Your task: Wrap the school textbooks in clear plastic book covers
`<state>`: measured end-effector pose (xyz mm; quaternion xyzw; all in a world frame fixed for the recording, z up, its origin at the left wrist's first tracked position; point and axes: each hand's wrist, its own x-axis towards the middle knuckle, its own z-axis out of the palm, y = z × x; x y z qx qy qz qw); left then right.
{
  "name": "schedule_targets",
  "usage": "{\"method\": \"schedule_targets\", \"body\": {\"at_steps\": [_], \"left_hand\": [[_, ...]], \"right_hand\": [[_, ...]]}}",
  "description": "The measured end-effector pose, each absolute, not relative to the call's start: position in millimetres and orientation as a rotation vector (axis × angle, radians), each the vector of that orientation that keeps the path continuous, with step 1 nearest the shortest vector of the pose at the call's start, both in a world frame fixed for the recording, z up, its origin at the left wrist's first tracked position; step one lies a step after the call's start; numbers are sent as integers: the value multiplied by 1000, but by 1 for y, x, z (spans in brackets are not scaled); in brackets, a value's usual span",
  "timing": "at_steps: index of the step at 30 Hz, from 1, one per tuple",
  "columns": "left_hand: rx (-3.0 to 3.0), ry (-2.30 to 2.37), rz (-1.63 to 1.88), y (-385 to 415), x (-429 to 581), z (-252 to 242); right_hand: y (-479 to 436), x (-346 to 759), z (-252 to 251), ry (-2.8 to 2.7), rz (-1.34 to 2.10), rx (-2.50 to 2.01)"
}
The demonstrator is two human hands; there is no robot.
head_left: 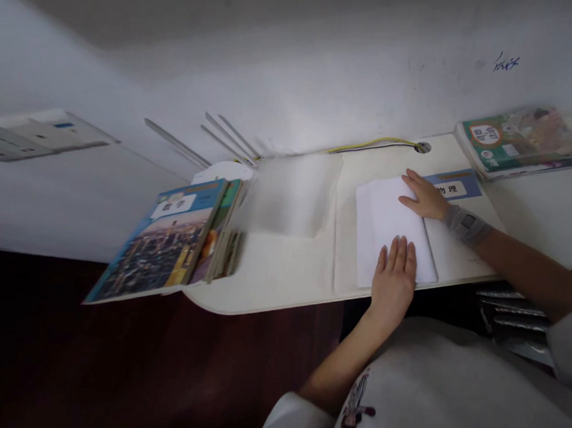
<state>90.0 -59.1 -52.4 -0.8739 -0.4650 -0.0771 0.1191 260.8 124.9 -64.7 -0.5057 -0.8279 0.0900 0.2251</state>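
A textbook (462,233) with a blue band and a white title label lies on the white desk. White paper (377,215) covers the book's left part, its right edge forming a crease or fold. My left hand (395,275) lies flat on the lower part of this paper, fingers stretched and close together. Higher up, my right hand (425,196) rests with fingers spread across the paper's upper right edge and the book cover. A grey band is around my right wrist. Neither hand grips anything. Whether the paper is tucked inside the cover cannot be seen.
Left on the desk (265,272) lies a translucent sheet (294,194), beside a stack of textbooks (172,236) that juts past the desk's edge. More books (517,141) lie at the back right. A yellow cable (373,142) runs along the wall to a desk hole.
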Motion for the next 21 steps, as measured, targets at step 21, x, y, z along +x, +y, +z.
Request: {"method": "schedule_targets", "body": {"at_steps": [21], "left_hand": [[-2567,-1450,-230,-65,78,-47]], "right_hand": [[112,250,-57,-2521,50,-1398]]}}
